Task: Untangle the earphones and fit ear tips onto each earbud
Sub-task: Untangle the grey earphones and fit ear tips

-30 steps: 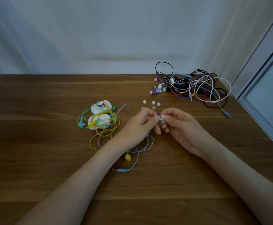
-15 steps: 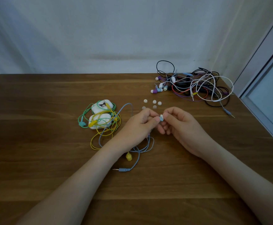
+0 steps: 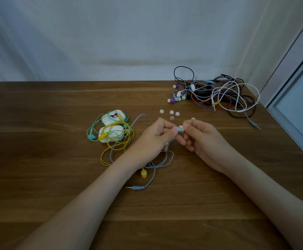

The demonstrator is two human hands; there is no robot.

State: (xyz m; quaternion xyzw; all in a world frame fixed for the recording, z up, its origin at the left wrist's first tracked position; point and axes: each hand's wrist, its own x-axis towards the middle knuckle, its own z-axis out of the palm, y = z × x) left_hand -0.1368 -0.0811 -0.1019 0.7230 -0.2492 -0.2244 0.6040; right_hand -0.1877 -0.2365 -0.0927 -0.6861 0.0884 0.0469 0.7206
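My left hand [image 3: 155, 138] pinches a light blue earbud [image 3: 176, 129] between thumb and fingers. My right hand [image 3: 204, 141] pinches a white ear tip [image 3: 181, 128] that sits against the earbud's nozzle. The blue-grey cable [image 3: 154, 170] of this earphone loops under my left wrist and ends in a jack plug [image 3: 135, 187] near the front. Several loose white ear tips [image 3: 171, 112] lie on the table just behind my hands.
Left of my hands lie two white cases [image 3: 112, 126] wrapped in green and yellow earphone cables; a yellow earbud [image 3: 143, 173] lies by my left wrist. A tangled pile of earphones [image 3: 217, 95] sits at the back right of the wooden table [image 3: 38, 159]. A window frame [image 3: 295, 127] borders the right edge.
My hands have stayed together at the earbud with only small finger movements; the ear tip stays pressed against the earbud.
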